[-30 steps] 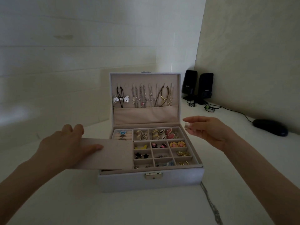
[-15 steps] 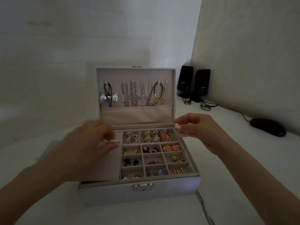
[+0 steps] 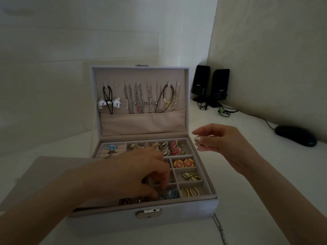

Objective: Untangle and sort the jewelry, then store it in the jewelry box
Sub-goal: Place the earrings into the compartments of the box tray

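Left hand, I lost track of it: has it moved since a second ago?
Yes. The left hand went rightward, from beside the jewelry box's left edge to over its middle compartments.

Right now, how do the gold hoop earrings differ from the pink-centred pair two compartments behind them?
The gold hoop earrings are thin, open, oblong loops; the pink-centred earrings are solid round discs with scalloped gold rims. The hoops are plain gold; the discs have pink middles. Both pairs lie in the right column of the jewelry box.

A small pale logo sits on the front of each of the two black speakers (image 3: 220,82) at the table's (image 3: 283,156) far right corner, too blurred to read
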Demonstrator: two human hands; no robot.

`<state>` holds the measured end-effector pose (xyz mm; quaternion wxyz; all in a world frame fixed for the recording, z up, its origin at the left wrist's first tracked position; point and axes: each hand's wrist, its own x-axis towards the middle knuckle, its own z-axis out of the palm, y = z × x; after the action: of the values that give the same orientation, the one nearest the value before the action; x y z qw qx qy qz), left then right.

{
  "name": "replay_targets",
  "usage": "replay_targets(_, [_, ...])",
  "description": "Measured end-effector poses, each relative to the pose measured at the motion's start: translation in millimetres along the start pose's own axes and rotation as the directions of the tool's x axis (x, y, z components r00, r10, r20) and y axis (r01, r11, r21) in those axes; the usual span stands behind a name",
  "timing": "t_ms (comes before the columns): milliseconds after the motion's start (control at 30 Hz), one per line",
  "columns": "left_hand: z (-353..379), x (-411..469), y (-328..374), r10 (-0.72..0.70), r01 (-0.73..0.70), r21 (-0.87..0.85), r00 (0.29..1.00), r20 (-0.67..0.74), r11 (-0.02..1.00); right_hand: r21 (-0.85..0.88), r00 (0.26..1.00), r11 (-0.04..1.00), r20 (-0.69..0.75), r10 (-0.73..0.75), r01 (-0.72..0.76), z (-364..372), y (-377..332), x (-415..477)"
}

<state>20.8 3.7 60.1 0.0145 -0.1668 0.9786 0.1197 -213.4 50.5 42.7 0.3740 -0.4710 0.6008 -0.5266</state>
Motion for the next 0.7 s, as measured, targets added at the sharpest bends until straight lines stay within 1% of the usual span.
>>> replay_targets(100, [0.9, 6.0, -2.2, 0.018, -0.018, 0.058, 1.0, -0.005, 0.998, 0.007, 1.0, 1.0, 0.005, -0.008, 0.008, 2.4, 1.3, 0.3])
replay_targets(200, [6.5, 13.5, 0.7, 0.008, -0.005, 0.147, 1.0, -0.018, 0.989, 0.014, 1.0, 1.0, 0.001, -0.011, 0.011, 3.1, 2.2, 0.7])
replay_targets(300, [9.3, 17.4, 2.4, -0.02, 0.025, 0.184, 0.999, -0.027, 0.983, 0.023, 1.0, 1.0, 0.001, -0.013, 0.013, 3.3, 3.0, 0.8])
replay_targets(400, [6.6, 15.5, 3.1, -0.039, 0.039, 0.14, 0.999, -0.002, 0.989, 0.009, 1.0, 1.0, -0.001, -0.011, 0.011, 2.9, 4.0, 1.0])
replay_targets(467, [3.1, 14.9, 4.2, -0.049, 0.048, 0.041, 0.998, 0.03, 0.998, 0.012, 1.0, 1.0, -0.001, -0.011, 0.011, 3.2, 3.9, 1.5])
replay_targets(533, [0.0, 19.2, 6.6, -0.029, 0.028, -0.067, 0.999, -0.016, 0.997, 0.024, 1.0, 1.0, -0.005, -0.015, 0.015, 2.8, 3.9, 1.3])
replay_targets(567, [0.1, 22.4, 6.9, -0.01, 0.006, -0.075, 0.999, -0.05, 0.997, 0.029, 1.0, 0.999, -0.01, -0.017, 0.017, 2.4, 4.0, 1.2])
replay_targets(633, [4.7, 28.6, 8.5, 0.038, -0.04, -0.012, 0.994, -0.105, 0.999, 0.033, 1.0, 0.999, -0.019, -0.019, 0.02, 1.3, 4.8, 0.6])
replay_targets(700, [12.6, 32.5, 10.4, 0.108, -0.101, 0.058, 0.986, -0.127, 0.993, 0.033, 0.999, 0.999, -0.024, -0.023, 0.023, 0.0, 5.8, -0.3])
